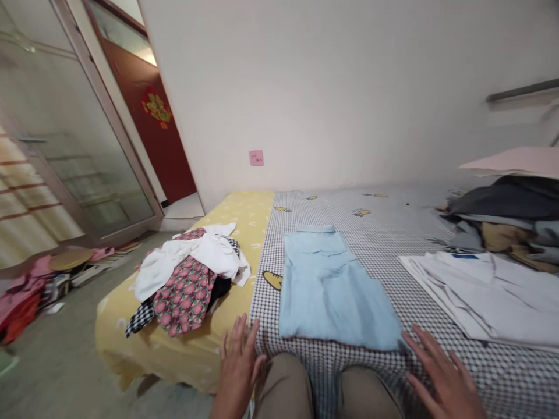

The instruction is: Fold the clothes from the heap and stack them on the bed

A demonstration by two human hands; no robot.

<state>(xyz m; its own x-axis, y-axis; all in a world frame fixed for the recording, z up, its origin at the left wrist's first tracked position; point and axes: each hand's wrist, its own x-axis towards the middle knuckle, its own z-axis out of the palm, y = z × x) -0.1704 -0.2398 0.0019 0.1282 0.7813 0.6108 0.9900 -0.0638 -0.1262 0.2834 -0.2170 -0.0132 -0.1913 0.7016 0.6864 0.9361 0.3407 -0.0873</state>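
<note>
A light blue garment [334,291] lies folded and fairly flat on the checked bedsheet [301,203], with small creases near its top. My left hand [239,361] is at the bed's front edge, left of the garment and apart from it, fingers spread and holding nothing. Near the garment's lower right corner is my right hand [441,372], its fingers also spread; whether a fingertip touches the cloth is hard to tell. A loose pile of clothes [187,291], white, pink floral and black-and-white checked, lies on the yellow sheet to the left.
Folded white clothes [493,297] lie at the right, with a stack of dark, brown and pink clothes [510,201] behind them. My knees [286,387] touch the bed's front. A wall [349,87] stands behind the bed; items are heaped on the floor [82,320] at far left.
</note>
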